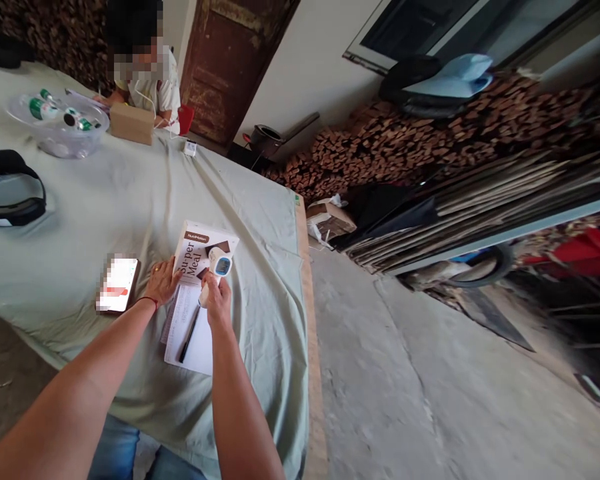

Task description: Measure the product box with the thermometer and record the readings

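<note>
My right hand (218, 297) is wrapped round the handle of a white infrared thermometer (221, 264). Its small blue-lit display faces me, and its head is over a white and brown box (192, 255) marked "NutriMotion Super Meal". Beside that box's left edge rests my left hand (161, 281), fingers stretched out and thumb against the box. Under the box's near end and my right hand lies an open notebook (198, 350) with a black pen (190, 337) on it. A phone (120, 285) with a lit screen is left of my left hand.
A green cloth covers the table (260, 280), whose right edge borders a concrete floor. A clear plastic bowl of bottles (60, 137), a cardboard box (131, 124) and a black headset-like strap (17, 177) are farther off. Another person (153, 93) sits at the far side.
</note>
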Demonstrator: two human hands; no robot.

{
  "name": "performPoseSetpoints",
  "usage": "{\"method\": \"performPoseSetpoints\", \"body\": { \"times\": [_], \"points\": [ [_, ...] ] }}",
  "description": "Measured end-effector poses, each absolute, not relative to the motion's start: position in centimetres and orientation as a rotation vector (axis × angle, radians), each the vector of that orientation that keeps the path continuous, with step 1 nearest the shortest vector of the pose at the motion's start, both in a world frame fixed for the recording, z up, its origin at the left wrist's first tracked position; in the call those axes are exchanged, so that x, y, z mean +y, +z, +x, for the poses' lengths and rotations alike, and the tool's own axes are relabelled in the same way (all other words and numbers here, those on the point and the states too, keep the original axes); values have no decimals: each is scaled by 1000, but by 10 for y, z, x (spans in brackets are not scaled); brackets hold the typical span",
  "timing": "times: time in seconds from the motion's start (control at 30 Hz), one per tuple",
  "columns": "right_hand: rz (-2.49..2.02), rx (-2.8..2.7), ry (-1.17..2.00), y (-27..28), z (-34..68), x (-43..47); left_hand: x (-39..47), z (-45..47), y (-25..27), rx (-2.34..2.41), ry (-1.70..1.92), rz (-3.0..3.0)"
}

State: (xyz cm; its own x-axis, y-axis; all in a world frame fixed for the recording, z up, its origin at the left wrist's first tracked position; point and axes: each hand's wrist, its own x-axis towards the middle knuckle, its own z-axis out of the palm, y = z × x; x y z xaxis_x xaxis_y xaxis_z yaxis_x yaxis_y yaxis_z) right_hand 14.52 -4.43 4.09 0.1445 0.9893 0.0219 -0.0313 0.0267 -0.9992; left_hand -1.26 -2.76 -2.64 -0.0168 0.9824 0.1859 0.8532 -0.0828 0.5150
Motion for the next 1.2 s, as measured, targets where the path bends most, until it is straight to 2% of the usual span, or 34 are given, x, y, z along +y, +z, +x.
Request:
{"method": "performPoseSetpoints", "body": {
  "times": [0.53, 0.93, 1.03, 1.2],
  "points": [
    [-1255, -1117, 1082, 60, 148, -51, -22, -15, -28, 1904, 791, 2055],
    [-2117, -1641, 299, -5, 268, -111, -15, -9, -18, 1813, 869, 2023],
    [-1916, -1853, 61, 0, 251, -112, -10, -8, -17, 1815, 826, 1981],
    [-1469, -2447, 106, 13, 199, -108, -35, -8, -2, 1955, 738, 1878]
  ]
}}
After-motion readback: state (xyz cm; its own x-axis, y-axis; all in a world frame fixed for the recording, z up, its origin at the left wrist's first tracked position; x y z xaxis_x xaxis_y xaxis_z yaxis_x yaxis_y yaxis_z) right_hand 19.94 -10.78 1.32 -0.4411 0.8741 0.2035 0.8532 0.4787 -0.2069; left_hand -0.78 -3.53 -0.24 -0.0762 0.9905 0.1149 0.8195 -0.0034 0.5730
